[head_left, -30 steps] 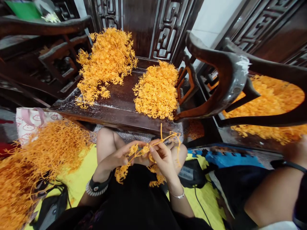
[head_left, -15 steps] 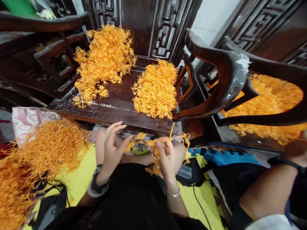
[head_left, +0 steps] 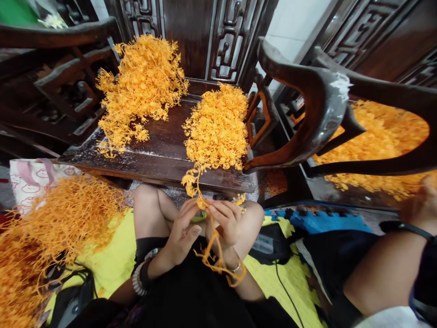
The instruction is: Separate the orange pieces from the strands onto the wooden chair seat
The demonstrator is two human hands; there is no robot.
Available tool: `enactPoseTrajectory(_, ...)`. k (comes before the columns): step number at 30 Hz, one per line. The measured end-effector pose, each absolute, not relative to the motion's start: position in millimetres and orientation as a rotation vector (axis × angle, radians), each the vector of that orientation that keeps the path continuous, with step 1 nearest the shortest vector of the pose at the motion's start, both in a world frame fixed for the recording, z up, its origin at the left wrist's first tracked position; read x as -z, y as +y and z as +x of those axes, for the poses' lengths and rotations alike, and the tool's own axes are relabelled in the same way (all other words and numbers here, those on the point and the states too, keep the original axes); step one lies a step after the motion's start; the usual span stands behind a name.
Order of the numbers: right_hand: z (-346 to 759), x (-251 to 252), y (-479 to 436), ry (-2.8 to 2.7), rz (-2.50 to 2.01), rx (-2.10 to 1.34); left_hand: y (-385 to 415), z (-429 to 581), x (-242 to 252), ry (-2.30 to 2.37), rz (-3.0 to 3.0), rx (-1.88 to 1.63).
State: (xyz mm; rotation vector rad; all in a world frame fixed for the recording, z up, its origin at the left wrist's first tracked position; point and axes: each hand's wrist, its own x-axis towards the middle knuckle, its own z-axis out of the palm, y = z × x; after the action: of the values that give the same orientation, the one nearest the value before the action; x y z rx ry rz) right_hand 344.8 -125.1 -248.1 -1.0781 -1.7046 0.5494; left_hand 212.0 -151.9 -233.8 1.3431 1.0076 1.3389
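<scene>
My left hand (head_left: 180, 234) and my right hand (head_left: 223, 223) are close together above my bare knees, both closed on a tangled orange strand (head_left: 213, 246) of small frilly knots. It hangs below my hands in a loop and rises to a clump (head_left: 193, 177) touching the front of the right-hand orange pile (head_left: 215, 127). That pile and a looser orange pile (head_left: 139, 91) lie on a dark wooden bench seat (head_left: 160, 159). A big heap of orange strands (head_left: 44, 218) lies left of my left hand.
A dark carved chair arm (head_left: 314, 100) stands right of the bench, with more orange strands (head_left: 385, 136) behind it. Another person's arm (head_left: 385, 278) enters at the right. A printed tote bag (head_left: 34, 182), yellow mat (head_left: 109, 255) and black bag (head_left: 269, 243) lie low.
My hands have moved closer together and lower. My left hand's raised fingers have curled onto the strand. The strand now runs up and down rather than across, reaching the right-hand pile.
</scene>
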Motion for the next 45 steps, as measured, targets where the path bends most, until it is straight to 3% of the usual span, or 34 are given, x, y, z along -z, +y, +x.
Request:
enactPoseTrajectory(3, 342, 241, -119, -1.835, -0.956, -0.128, -149, 216, 229, 0.963, 1.065, -1.272)
enactPoseTrajectory(6, 341, 237, -119, -2.005, -0.902, -0.134, -143, 217, 227, 1.041, 0.864, -1.299)
enactPoseTrajectory(11, 364, 241, -130, -2.008, -0.658, -0.677, -132, 209, 230, 1.078, 0.802, -1.412)
enactPoseTrajectory(14, 385, 239, -131, -1.722, -0.787, -1.026, -130, 202, 229, 1.040, 0.827, -1.401)
enactPoseTrajectory(18, 395, 229, -117, -1.507, -1.079, -1.206, -132, 199, 222, 0.961, 0.930, -1.199)
enactPoseTrajectory(22, 367, 219, -105, -1.492, -0.914, -1.596, -135, 208, 226, 1.009, 1.182, -0.899)
enactPoseTrajectory(30, 346, 206, -95, -0.522, -0.580, -2.231, -151, 209, 241, 0.947, 1.301, -0.763)
enactPoseTrajectory(40, 373, 183, -103, -0.558, -0.248, -2.074, -160, 175, 212, 0.813, 1.659, -0.624)
enactPoseTrajectory(45, 379, 164, -105, -0.636, 0.128, -1.978, -168, 168, 208, 0.834, 1.743, -0.526)
